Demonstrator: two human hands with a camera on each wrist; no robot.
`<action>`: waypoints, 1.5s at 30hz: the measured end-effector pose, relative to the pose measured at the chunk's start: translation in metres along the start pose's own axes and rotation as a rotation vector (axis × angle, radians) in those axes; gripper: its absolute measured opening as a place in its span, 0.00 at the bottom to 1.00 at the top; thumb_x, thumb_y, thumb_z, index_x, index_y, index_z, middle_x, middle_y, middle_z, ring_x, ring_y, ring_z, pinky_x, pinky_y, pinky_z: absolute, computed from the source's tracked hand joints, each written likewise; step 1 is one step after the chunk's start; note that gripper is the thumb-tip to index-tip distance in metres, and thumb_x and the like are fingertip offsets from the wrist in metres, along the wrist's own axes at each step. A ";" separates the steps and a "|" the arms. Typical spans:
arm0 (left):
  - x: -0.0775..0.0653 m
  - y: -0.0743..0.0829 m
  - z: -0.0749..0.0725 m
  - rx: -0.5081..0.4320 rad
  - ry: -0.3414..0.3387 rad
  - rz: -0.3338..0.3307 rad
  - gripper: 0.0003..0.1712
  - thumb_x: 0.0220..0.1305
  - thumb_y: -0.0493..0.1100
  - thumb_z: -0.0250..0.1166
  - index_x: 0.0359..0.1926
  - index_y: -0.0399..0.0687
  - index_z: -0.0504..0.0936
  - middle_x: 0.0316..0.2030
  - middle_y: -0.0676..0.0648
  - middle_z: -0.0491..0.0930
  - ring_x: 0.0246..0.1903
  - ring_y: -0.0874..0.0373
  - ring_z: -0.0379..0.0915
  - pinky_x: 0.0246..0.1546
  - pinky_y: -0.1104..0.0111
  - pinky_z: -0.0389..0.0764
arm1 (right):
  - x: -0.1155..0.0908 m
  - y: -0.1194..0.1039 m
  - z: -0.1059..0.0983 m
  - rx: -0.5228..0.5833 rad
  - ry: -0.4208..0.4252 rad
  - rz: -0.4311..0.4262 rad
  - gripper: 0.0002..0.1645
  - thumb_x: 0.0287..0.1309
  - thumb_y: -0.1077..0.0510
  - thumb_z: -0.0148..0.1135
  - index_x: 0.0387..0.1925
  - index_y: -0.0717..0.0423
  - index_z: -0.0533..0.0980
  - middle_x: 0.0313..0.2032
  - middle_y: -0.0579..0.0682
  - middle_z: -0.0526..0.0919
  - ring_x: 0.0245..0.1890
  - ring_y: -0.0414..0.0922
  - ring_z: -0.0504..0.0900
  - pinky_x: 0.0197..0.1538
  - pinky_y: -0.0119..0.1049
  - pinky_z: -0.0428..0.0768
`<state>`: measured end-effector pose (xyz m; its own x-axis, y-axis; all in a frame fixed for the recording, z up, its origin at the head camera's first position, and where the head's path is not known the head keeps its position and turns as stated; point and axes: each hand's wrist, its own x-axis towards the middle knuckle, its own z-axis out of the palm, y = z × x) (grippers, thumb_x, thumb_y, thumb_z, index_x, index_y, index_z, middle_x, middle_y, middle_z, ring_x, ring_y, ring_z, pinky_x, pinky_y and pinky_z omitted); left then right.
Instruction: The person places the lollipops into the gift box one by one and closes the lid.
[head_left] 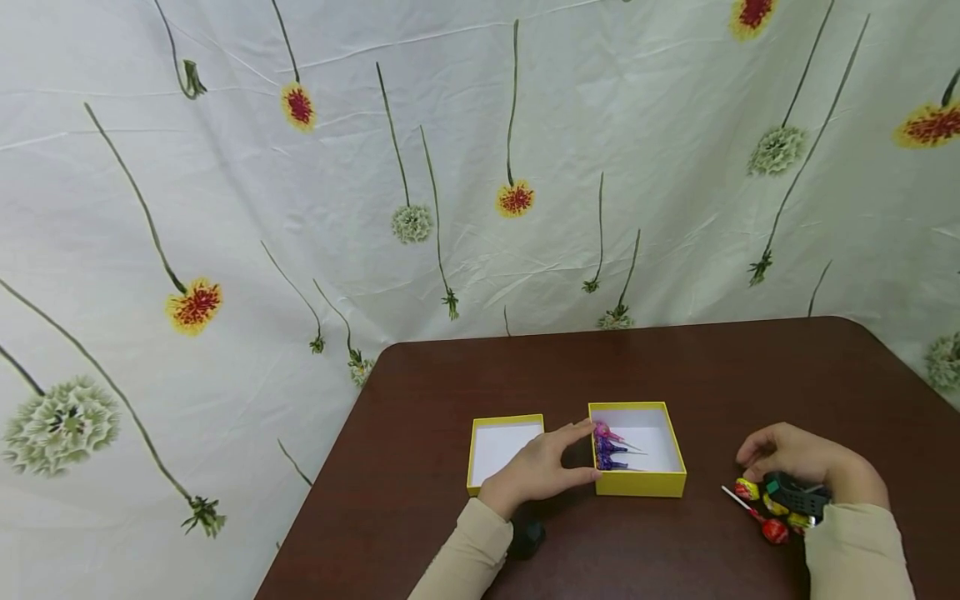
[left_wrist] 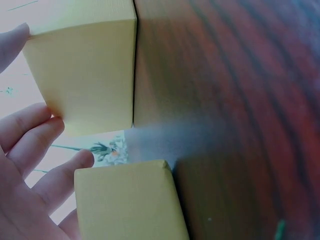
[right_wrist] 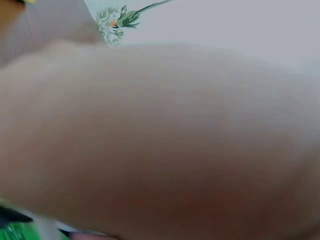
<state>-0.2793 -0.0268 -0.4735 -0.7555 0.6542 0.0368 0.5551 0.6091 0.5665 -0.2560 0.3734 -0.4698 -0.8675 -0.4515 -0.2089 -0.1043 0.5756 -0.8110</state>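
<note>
My left hand point(head_left: 542, 468) holds the left side of an uncovered yellow box point(head_left: 641, 485), thumb at its front corner and fingers at the far end of that wall. Inside, along the left wall, lie a pink lollipop point(head_left: 602, 430) and several purple lollipops point(head_left: 606, 454), sticks pointing right. To the right, my right hand point(head_left: 806, 458) hovers with bent fingers over a small pile, its thumb tip close above a yellow lollipop point(head_left: 746, 489). A red lollipop point(head_left: 775, 531) with a white stick lies nearer me. Part of the pile is hidden under the wrist.
A shallow yellow lid point(head_left: 507, 429), white inside, lies left of the box, partly behind my left hand. The brown table point(head_left: 600, 367) meets a white flowered cloth point(head_left: 480, 275) at its far edge. A black wrist camera point(head_left: 795, 493) covers some of the lollipops.
</note>
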 end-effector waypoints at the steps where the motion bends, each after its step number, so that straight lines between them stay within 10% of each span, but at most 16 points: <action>1: 0.000 0.000 0.000 -0.001 0.000 -0.001 0.42 0.67 0.62 0.64 0.77 0.59 0.61 0.76 0.54 0.61 0.74 0.53 0.60 0.72 0.55 0.67 | 0.000 0.000 0.000 -0.021 0.022 0.009 0.14 0.61 0.63 0.67 0.41 0.75 0.78 0.35 0.54 0.85 0.32 0.38 0.81 0.37 0.32 0.81; 14: 0.000 0.000 0.000 -0.009 0.002 -0.010 0.42 0.66 0.62 0.64 0.77 0.59 0.62 0.76 0.55 0.60 0.74 0.53 0.60 0.72 0.54 0.67 | -0.003 0.003 -0.003 -0.164 0.254 0.170 0.21 0.63 0.54 0.67 0.45 0.71 0.79 0.43 0.59 0.84 0.43 0.51 0.79 0.44 0.46 0.79; 31: 0.001 0.003 -0.001 -0.018 -0.002 -0.036 0.41 0.66 0.63 0.64 0.76 0.62 0.63 0.75 0.55 0.61 0.74 0.53 0.59 0.72 0.52 0.65 | -0.005 0.003 -0.004 -0.088 0.149 0.067 0.22 0.60 0.60 0.68 0.49 0.74 0.79 0.46 0.62 0.84 0.38 0.38 0.79 0.39 0.32 0.81; 45: -0.001 0.002 -0.001 -0.023 -0.005 -0.031 0.42 0.66 0.62 0.64 0.77 0.61 0.62 0.76 0.55 0.60 0.74 0.52 0.60 0.71 0.52 0.66 | 0.001 0.005 0.001 -0.170 0.274 0.116 0.19 0.63 0.56 0.67 0.45 0.71 0.81 0.38 0.54 0.87 0.36 0.42 0.79 0.37 0.34 0.79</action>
<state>-0.2774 -0.0267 -0.4714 -0.7706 0.6372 0.0148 0.5231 0.6190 0.5858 -0.2569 0.3754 -0.4746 -0.9743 -0.1895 -0.1214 -0.0564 0.7280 -0.6832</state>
